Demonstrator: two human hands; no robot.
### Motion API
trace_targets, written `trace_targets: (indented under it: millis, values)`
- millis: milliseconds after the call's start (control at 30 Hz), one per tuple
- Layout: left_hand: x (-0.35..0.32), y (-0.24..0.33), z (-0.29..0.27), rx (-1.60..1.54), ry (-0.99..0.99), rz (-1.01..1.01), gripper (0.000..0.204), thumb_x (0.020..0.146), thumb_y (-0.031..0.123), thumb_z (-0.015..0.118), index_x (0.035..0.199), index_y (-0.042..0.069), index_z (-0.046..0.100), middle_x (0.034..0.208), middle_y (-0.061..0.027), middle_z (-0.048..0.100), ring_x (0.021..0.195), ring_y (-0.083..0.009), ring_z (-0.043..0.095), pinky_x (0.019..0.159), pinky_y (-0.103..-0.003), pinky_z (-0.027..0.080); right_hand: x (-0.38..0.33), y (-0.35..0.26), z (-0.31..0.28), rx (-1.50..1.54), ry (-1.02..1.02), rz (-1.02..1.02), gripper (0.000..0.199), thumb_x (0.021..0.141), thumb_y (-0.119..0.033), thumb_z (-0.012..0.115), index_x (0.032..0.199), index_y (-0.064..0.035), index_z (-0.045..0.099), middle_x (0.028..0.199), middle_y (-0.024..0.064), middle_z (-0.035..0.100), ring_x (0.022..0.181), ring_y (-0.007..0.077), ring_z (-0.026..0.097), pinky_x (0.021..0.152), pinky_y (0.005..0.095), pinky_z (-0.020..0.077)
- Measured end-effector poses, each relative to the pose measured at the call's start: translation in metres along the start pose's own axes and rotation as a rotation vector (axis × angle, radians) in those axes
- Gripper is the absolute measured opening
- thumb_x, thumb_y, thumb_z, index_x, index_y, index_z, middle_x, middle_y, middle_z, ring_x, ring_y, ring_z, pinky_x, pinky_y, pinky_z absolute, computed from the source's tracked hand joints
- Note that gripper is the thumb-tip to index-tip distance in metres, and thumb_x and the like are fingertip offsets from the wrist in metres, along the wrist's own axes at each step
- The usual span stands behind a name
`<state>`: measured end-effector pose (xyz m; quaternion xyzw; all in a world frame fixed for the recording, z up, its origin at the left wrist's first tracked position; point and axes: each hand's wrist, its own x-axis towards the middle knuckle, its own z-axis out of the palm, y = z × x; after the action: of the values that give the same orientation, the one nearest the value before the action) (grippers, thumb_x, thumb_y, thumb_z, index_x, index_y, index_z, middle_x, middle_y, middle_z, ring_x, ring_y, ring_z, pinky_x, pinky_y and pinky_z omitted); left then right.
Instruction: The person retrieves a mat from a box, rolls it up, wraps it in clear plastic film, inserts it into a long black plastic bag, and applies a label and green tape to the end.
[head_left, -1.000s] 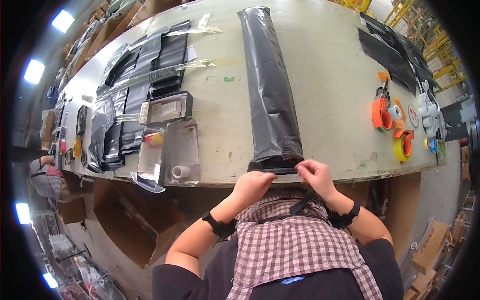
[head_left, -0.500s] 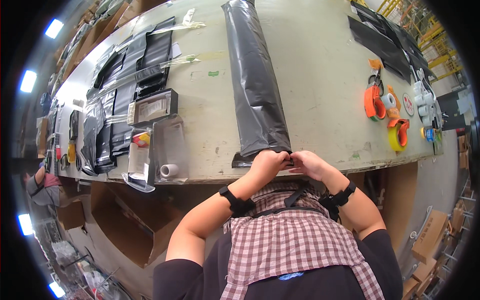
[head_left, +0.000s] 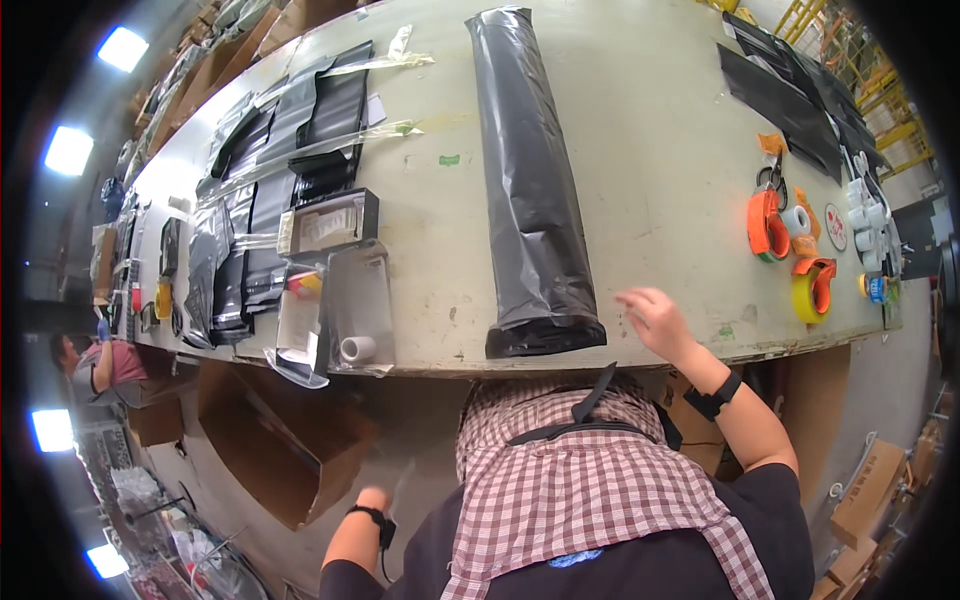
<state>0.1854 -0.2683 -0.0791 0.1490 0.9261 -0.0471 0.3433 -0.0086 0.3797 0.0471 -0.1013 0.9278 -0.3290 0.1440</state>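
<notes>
A long black plastic package [head_left: 535, 180] lies lengthwise on the table, its near end folded over close to the front edge. To the right of that end hovers my right hand [head_left: 655, 322], empty, with its fingers apart and loosely bent. My left hand [head_left: 374, 498] hangs low at my left side, below the table edge and beside an open cardboard box [head_left: 280, 445]. It looks small and blurred, and its fingers do not show clearly.
Black plastic bags [head_left: 265, 200] pile up at the left, near a small open box [head_left: 330, 225] and a clear tray [head_left: 358, 300]. Orange tape dispensers [head_left: 768, 225], scissors [head_left: 770, 178] and white rolls [head_left: 868, 220] lie right. Another person [head_left: 115, 370] stands far left.
Both hands have come off the package's near end. My left hand has dropped down to my left side, and my right hand has moved right. The near-end fold now lies uncovered.
</notes>
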Motion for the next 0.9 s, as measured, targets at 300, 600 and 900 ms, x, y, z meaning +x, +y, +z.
trace_targets:
  millis: [300, 600, 900]
  values:
    - [0.181, 0.215, -0.423, -0.662, 0.618, 0.817, 0.036, 0.094, 0.018, 0.046, 0.127, 0.005, 0.052, 0.122, -0.0191, 0.056, 0.114, -0.0322, 0.054, 0.093, -0.036, 0.042, 0.056, -0.015, 0.001, -0.851, 0.485, -0.733, 0.06, 0.082, -0.012, 0.054, 0.135, -0.035, 0.042, 0.145, 0.0, 0.032, 0.134, 0.0175, 0.032, 0.115, 0.0351, 0.022]
    - [0.289, 0.278, -0.364, 0.277, 0.894, 0.759, 0.06, 0.09, 0.039, 0.045, 0.144, 0.015, 0.03, 0.153, -0.0008, 0.02, 0.143, -0.0156, 0.009, 0.11, -0.055, -0.002, 0.044, -0.077, 0.008, -0.311, 0.423, -0.689, 0.023, 0.079, -0.009, 0.055, 0.099, -0.0086, 0.067, 0.096, 0.0049, 0.069, 0.088, 0.0174, 0.066, 0.08, 0.0293, 0.053]
    - [0.196, 0.191, -0.324, -1.562, -0.353, 0.78, 0.059, 0.093, 0.047, 0.044, 0.134, 0.005, 0.04, 0.129, -0.0099, 0.05, 0.121, -0.0227, 0.046, 0.104, -0.045, 0.033, 0.071, -0.057, -0.014, 0.241, 0.799, -0.035, 0.035, 0.091, -0.026, 0.058, 0.071, 0.0035, 0.054, 0.062, 0.0184, 0.05, 0.049, 0.028, 0.045, 0.05, 0.0356, 0.0386]
